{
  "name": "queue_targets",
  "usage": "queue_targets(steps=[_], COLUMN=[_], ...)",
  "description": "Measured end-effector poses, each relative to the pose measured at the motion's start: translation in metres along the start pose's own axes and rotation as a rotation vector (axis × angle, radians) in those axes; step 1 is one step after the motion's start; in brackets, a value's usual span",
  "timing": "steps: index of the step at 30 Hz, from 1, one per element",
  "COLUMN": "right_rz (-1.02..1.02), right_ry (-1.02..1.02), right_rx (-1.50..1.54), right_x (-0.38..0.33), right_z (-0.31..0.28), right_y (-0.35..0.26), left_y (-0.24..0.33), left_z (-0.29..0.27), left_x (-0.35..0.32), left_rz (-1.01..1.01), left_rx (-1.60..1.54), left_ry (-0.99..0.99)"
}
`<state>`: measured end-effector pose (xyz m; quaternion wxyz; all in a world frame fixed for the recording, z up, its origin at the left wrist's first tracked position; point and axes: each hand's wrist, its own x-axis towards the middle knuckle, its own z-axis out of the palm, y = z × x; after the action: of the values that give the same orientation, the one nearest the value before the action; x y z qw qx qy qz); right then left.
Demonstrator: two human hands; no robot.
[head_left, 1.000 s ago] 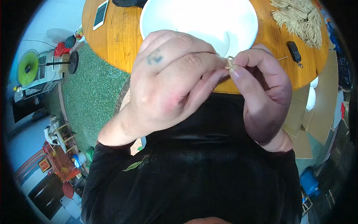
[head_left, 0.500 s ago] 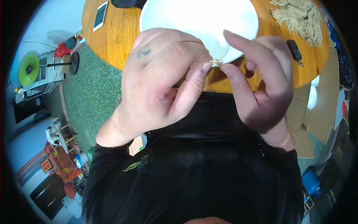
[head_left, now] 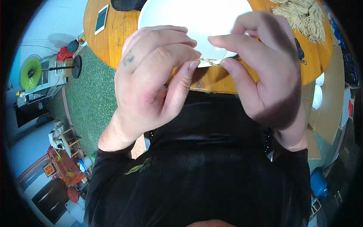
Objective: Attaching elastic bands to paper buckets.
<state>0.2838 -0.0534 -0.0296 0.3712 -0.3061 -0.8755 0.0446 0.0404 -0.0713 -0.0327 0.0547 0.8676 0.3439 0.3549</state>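
Above the near rim of a white basin (head_left: 181, 15), a short, twisted beige strand of yarn (head_left: 209, 61) stretches between my two hands. My left hand (head_left: 151, 72) pinches its left end between thumb and index finger, the other fingers curled. At the other end, the thumb of my right hand (head_left: 268, 68) presses on the strand. The right index finger is lifted away from that thumb, and whatever backs the strand there is hidden. A bundle of similar beige yarn (head_left: 302, 17) lies at the far right of the round wooden table (head_left: 117, 45).
On the table's left lies a white phone (head_left: 101, 19), near a dark mesh item (head_left: 126, 3). A dark key fob (head_left: 300, 50) is partly covered by my right hand. Left of the table, a fan (head_left: 31, 72) stands by the green floor; flattened cardboard (head_left: 329, 109) leans right.
My hands have moved apart, the left one leftward, so more of the strand shows between them. The right index finger has swung left and a little lower.
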Motion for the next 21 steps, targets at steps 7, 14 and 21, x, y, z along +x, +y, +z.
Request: queue_targets(steps=[7, 14, 21], right_rz=[-0.093, -0.074, 0.028], right_ry=[-0.423, -0.293, -0.333], right_rx=[0.005, 0.179, 0.191], right_x=[0.037, 0.027, 0.027], right_z=[-0.029, -0.010, -0.013], right_y=[-0.008, 0.001, -0.006], left_y=[-0.001, -0.003, -0.005], left_z=[-0.003, -0.002, -0.004], left_x=[-0.006, -0.012, -0.018], left_rz=[0.036, 0.038, 0.052], left_rx=[0.117, 0.064, 0.077], left_ry=[0.012, 0.055, 0.062])
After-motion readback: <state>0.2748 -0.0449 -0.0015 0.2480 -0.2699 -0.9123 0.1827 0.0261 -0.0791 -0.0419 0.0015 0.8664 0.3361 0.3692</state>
